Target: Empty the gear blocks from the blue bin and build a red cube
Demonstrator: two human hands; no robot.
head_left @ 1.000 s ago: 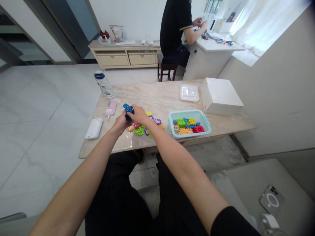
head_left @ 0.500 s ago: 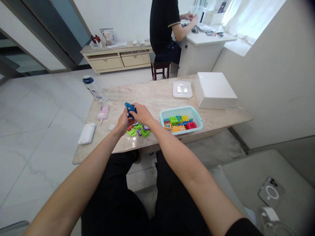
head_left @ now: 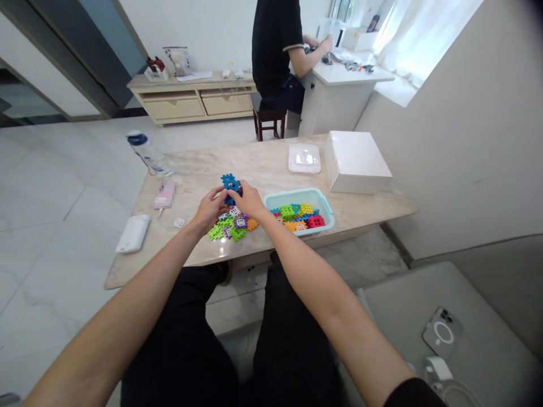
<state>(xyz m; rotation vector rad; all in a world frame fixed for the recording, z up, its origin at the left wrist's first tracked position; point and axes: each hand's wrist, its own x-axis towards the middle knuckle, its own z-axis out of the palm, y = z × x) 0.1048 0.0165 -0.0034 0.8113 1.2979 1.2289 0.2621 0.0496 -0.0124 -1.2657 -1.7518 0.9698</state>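
In the head view, both hands are meeting a little left of the frame's middle, just above the near part of the marble table (head_left: 263, 164). The left hand (head_left: 211, 204) is curling its fingers in and pinching the lower left edge of a blue block cluster (head_left: 231, 183). The right hand (head_left: 250, 199) is gripping the cluster's right side with thumb and fingers closed on it. The cluster is being held slightly above the tabletop, over a pile of loose blocks (head_left: 231, 226) in green, purple and orange that is lying just below the hands.

Right of the hands, a teal basket (head_left: 297, 193) is holding more coloured blocks. Above it, a clear lid (head_left: 304, 158) and a white box (head_left: 356, 161) are sitting side by side. Towards the left, a water bottle (head_left: 146, 151) is lying near the table's far corner, and a white case (head_left: 133, 233) is resting near the left edge.

At the top of the frame, a person in a black shirt (head_left: 271, 45) is sitting at a white desk (head_left: 339, 85). At the lower right, a phone (head_left: 442, 333) is lying face down on a grey surface.
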